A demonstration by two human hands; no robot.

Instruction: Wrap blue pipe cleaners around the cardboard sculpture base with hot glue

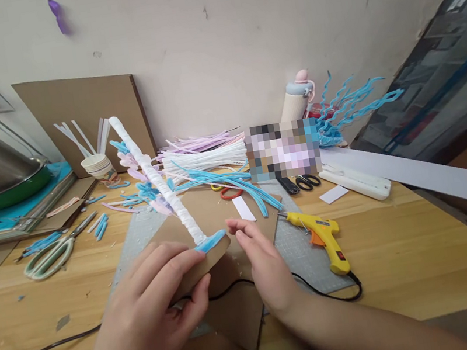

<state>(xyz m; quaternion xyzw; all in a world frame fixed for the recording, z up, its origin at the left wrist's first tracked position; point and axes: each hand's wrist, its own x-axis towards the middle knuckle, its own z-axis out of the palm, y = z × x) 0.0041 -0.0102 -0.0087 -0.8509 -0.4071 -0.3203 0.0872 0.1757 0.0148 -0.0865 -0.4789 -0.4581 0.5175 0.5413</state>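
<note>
Above the light wooden table (401, 255), the fingers of my left hand (155, 297) are closed on a thick brown cardboard base (217, 255) with a fuzzy blue top. They lie bent across its upper side, with the thumb set lower, along the near edge; the palm is turned down and inward. My right hand (270, 269) is at the base's right end, its forearm slanting in from the lower right. Its fingers are loosely curved, index finger and thumb slightly apart, with nothing visible between them; contact with the base cannot be determined.

From the blue top rises a white wrapped stem (159, 184), tilted to the left and away from me. Pink and blue fuzzy flowers (147, 190) show beside it; attachment cannot be confirmed.

Beneath my hands: a brown cardboard sheet (203, 209) over a grey gridded cutting mat (309, 263). To the right lies a yellow glue gun (323, 235) with an orange trigger, nozzle pointing left. Beyond the sheet are white pipe cleaners (204, 159) in a bundle and loose blue pipe cleaners (258, 194). Pale-green-handled scissors (52, 260) lie to the left.
</note>
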